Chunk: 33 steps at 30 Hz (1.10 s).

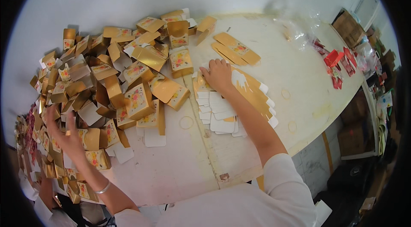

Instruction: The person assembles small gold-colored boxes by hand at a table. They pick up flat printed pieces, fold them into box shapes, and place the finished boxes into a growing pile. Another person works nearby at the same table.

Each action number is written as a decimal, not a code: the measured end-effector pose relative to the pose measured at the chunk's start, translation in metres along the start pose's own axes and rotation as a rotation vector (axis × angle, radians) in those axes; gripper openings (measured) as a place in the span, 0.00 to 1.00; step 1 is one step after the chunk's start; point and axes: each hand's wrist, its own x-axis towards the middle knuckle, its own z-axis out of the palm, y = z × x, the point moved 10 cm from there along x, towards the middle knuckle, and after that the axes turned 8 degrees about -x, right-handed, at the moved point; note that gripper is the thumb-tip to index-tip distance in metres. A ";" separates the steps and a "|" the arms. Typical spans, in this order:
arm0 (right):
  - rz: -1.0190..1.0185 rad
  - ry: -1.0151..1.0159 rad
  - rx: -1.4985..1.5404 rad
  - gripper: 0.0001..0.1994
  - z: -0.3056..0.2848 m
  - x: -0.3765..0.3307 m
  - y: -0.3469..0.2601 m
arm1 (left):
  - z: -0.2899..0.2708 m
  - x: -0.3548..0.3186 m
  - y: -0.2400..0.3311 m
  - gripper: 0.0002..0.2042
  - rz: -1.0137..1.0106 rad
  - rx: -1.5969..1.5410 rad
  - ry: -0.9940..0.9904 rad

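My left hand (67, 136) is raised over the left part of a heap of folded gold gift boxes (139, 98) with flower prints. Its fingers are spread, and no box shows in its grasp. My right hand (219, 76) rests at the far end of a fanned stack of flat gold cartons (252, 92) with white flaps (221, 115). Those fingers bend down onto the top carton, with the thumb on its left side. Just beyond lie a few more flat gold cartons (236, 49), apart from the hand.
Clear plastic bags (299, 32) and red packets (336, 60) lie at the table's right end. Rubber bands (186, 122) are scattered on the pale tabletop (171, 171). Cardboard boxes (349, 28) stand beyond the right edge. Another person's arm (47, 192) shows at the lower left.
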 end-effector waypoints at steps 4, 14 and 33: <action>0.041 0.079 0.062 0.18 0.002 0.003 0.007 | 0.051 -0.017 0.081 0.19 0.054 -0.511 -0.174; -0.336 0.415 0.554 0.10 -0.205 -0.022 -0.092 | 0.195 -0.123 0.170 0.42 -0.742 -1.639 -1.093; 0.359 -0.635 2.042 0.16 -0.111 -0.028 -0.106 | 0.157 -0.070 0.159 0.30 -0.199 -1.368 -0.426</action>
